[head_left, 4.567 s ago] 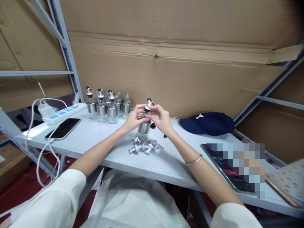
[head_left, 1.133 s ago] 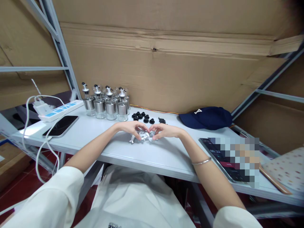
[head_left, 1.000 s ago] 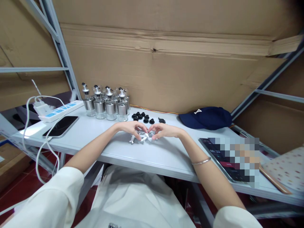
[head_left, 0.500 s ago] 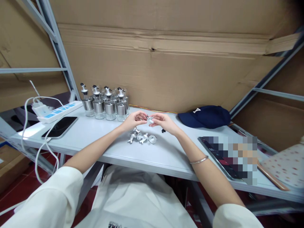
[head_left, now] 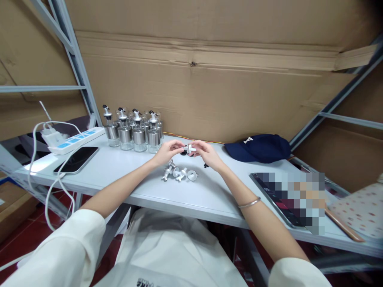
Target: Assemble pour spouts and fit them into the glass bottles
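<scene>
Here, seen from the head camera, both hands meet above the middle of the pale counter (head_left: 125, 175), a little way in from its back edge. The left hand (head_left: 168, 151) has its fingers curled in, the fingertips pinched on a small white-and-silver spout piece (head_left: 188, 149), with a dark bit showing at the left end of it. The right hand (head_left: 206, 153) comes in from the other side, fingers likewise drawn together on the same piece, so the two hands hold it between them, lifted clear of the counter. A thin silver bangle (head_left: 249, 203) sits on the right wrist.

Just below the hands, nearer the front edge, a small heap of loose spout pieces (head_left: 179, 174) lies on the counter, apart from the fingers. A tiny black part (head_left: 205, 165) lies just beside the right hand.

Toward the back left, a cluster of glass-and-steel bottles (head_left: 134, 133) stands upright, several already topped with pourers. Further left lie a white power strip (head_left: 76, 140) and a dark phone (head_left: 78, 158) with a white cable (head_left: 48, 187) trailing over the left edge. A navy cap (head_left: 259, 147) rests near the back edge on the right, and a tablet (head_left: 277, 203) lies by the front right edge.
</scene>
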A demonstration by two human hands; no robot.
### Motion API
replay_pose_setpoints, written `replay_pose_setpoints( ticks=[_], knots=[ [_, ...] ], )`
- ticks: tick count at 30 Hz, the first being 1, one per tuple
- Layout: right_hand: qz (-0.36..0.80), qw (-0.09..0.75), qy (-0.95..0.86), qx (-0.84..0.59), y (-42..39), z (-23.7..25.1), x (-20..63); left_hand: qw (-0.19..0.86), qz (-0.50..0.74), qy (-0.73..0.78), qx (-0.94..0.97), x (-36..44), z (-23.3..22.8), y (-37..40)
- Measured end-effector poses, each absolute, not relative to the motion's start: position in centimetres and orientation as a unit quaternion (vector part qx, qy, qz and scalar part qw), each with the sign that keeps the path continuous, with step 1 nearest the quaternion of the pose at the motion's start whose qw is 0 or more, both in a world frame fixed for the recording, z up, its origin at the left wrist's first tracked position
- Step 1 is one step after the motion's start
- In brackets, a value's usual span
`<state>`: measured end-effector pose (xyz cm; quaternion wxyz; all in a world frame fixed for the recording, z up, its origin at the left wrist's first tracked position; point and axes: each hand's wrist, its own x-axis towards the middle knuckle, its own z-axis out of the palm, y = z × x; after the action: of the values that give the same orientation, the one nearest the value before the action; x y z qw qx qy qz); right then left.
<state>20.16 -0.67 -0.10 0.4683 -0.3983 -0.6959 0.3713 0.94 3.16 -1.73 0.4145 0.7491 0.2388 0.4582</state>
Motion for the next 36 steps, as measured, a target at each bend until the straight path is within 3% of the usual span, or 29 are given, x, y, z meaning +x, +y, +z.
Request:
replay_pose_setpoints(
  ticks=[6,14,30,33,36],
  knots=[
    [0.224,0.534,-0.718,-0.387,-0.9,0.2,20.4,0.458,0.443,0.254,0.728,0.9,-1.6,3.2],
    [0.090,0.497,-0.771,-0.386,-1.2,-0.4,19.8,0.459,0.450,0.238,0.728,0.9,-1.6,2.9],
    [0.310,0.379,-0.735,-0.469,-1.9,0.2,19.4,0.392,0.467,0.222,0.761,1.1,-1.3,2.3],
    [0.294,0.369,-0.747,-0.469,-1.5,0.4,19.9,0.390,0.479,0.230,0.752,1.2,-1.4,2.4],
    [0.209,0.343,-0.763,-0.506,-0.6,0.6,21.6,0.417,0.487,0.248,0.726,1.2,-1.4,2.5]
  ],
)
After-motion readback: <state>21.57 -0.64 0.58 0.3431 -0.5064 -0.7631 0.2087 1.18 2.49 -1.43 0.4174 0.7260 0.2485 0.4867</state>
